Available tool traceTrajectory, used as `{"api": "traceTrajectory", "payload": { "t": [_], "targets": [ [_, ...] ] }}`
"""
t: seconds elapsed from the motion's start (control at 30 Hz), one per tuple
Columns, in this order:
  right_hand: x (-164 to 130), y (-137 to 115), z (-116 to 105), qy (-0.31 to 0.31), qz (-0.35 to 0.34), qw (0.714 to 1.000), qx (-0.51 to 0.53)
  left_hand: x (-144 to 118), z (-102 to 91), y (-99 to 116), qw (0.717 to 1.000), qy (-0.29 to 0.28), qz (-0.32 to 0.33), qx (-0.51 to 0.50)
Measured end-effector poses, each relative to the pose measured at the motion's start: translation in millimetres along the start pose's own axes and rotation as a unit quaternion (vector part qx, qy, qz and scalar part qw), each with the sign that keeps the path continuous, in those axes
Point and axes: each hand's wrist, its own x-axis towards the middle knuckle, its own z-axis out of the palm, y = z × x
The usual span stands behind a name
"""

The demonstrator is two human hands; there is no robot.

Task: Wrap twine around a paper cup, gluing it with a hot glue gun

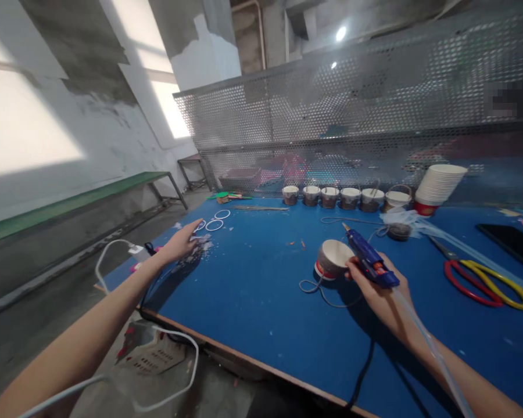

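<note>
My right hand (377,290) grips a blue hot glue gun (368,258), nozzle pointing up and away, with a clear glue stick trailing back along my forearm. Just left of it a paper cup (332,259) lies on its side on the blue table (253,290), a thin wire loop beside it. My left hand (181,242) reaches out to the table's left corner, fingers spread flat over a small pile of whitish scraps (200,247). Three white rings (215,222) lie just beyond its fingertips.
A row of several filled paper cups (344,197) stands at the back by the perforated metal screen (353,116), beside a stack of white cups (438,186). Red and yellow scissors (483,281) and a black phone (509,244) lie at right. White cables hang off the left edge.
</note>
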Motion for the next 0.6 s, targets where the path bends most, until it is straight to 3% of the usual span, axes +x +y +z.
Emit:
{"api": "traceTrajectory", "payload": {
  "t": [0.07, 0.13, 0.2, 0.27, 0.33, 0.47, 0.6],
  "targets": [
    [0.5, 1.9, 1.8, -0.006, 0.000, 1.000, 0.027, 2.4, 2.6, 6.1, 1.000, 0.005, -0.005, -0.003],
    [1.8, 5.7, 4.2, -0.018, 0.007, 0.999, 0.049, 4.5, 5.0, 18.1, 0.999, 0.047, 0.008, -0.003],
    [3.7, 10.3, 6.6, -0.024, 0.012, 0.997, 0.066, 2.7, 8.3, 39.2, 0.993, 0.107, 0.051, -0.018],
    [5.2, 13.6, 8.5, -0.024, 0.007, 0.997, 0.078, -5.5, 13.6, 70.7, 0.983, 0.122, 0.121, -0.067],
    [5.7, 13.8, 9.4, -0.032, 0.004, 0.996, 0.085, -19.3, 21.9, 109.7, 0.968, 0.061, 0.198, -0.139],
    [4.6, 8.8, 9.0, -0.062, -0.004, 0.994, 0.087, -47.2, 45.3, 185.9, 0.905, -0.059, 0.352, -0.233],
    [3.8, 6.7, 7.8, -0.061, -0.016, 0.996, 0.070, -51.4, 62.5, 223.2, 0.860, -0.123, 0.423, -0.259]
  ]
}}
